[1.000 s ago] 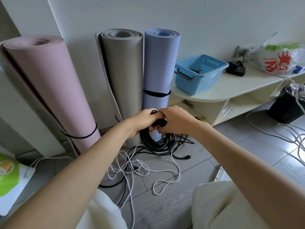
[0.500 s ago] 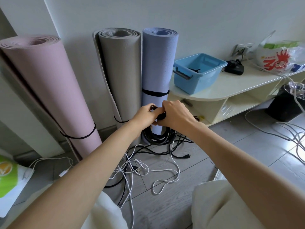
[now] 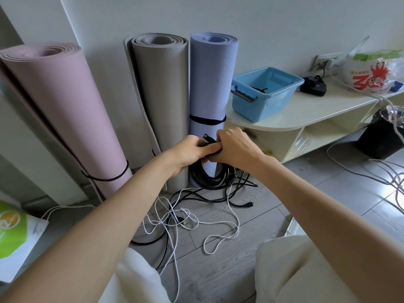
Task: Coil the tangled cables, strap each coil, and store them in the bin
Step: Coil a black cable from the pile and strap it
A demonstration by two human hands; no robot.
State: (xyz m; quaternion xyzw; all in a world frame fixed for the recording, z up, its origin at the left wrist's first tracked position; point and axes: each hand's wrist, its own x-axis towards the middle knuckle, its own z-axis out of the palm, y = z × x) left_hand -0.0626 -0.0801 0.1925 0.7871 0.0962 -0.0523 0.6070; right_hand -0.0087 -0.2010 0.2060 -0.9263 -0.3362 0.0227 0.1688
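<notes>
A coil of black cable (image 3: 207, 179) hangs from both my hands in front of the blue mat. My left hand (image 3: 188, 153) grips the top of the coil from the left. My right hand (image 3: 235, 148) grips it from the right, knuckles up, and a black plug end (image 3: 207, 137) sticks up between the hands. A black strap seems pinched under my fingers, mostly hidden. Loose white cable (image 3: 192, 221) and black cable (image 3: 166, 243) lie tangled on the floor below. The blue bin (image 3: 265, 106) stands on the low shelf at the right.
Three rolled mats lean on the wall: pink (image 3: 63, 106), grey (image 3: 164, 95), blue (image 3: 212, 84). The cream shelf (image 3: 306, 112) also carries a black adapter (image 3: 313, 86) and a plastic bag (image 3: 371, 73). More white cables (image 3: 376, 178) and a black bucket (image 3: 382, 138) are at the right.
Both hands have stayed together at the top of the coil, working at it; they sit slightly higher in view and the coil hangs closer to the blue mat.
</notes>
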